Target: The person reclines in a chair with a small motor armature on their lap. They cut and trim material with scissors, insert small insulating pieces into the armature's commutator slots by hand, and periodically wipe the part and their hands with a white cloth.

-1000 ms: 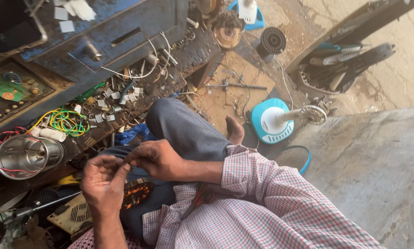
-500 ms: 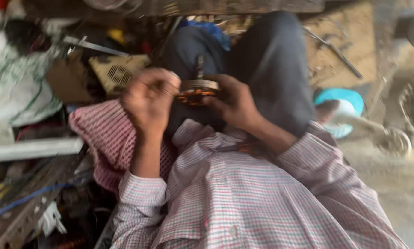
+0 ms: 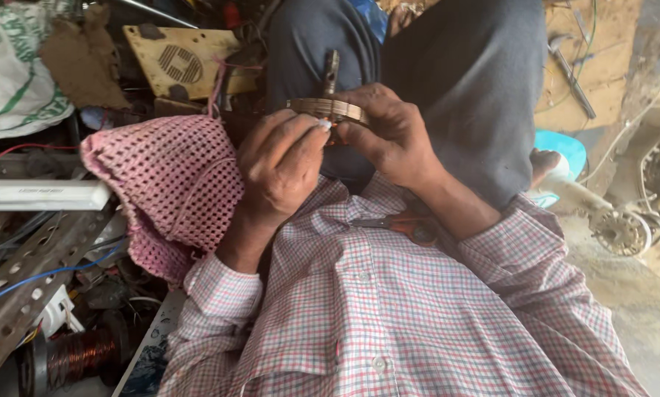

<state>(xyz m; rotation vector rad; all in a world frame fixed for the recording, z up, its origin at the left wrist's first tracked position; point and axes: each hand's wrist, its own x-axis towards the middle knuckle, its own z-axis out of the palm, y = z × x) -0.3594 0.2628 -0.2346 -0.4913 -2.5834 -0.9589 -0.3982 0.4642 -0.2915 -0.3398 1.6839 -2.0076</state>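
Observation:
A round, flat metal motor ring [image 3: 328, 108] with a shaft sticking up from it sits over my dark trouser knee [image 3: 462, 88]. My right hand [image 3: 392, 140] grips its near edge from the right. My left hand [image 3: 282, 165] meets it from the left, with thumb and fingertips pinched on a small pale bit at the ring's rim. Orange-handled scissors [image 3: 411, 224] lie on my checked shirt, just below my right wrist.
A pink mesh cloth [image 3: 168, 176] drapes beside my left arm. To the left are a white sack [image 3: 14, 66], a tan board with a grille [image 3: 183, 62], a perforated metal bar [image 3: 21, 294] and a copper wire coil [image 3: 80, 353]. A blue-based fan motor [image 3: 565, 154] lies at right.
The view has swung down from the cluttered bench to my lap and drawn closer. Both hands have stayed together on the motor ring, which now sits nearer and sharper.

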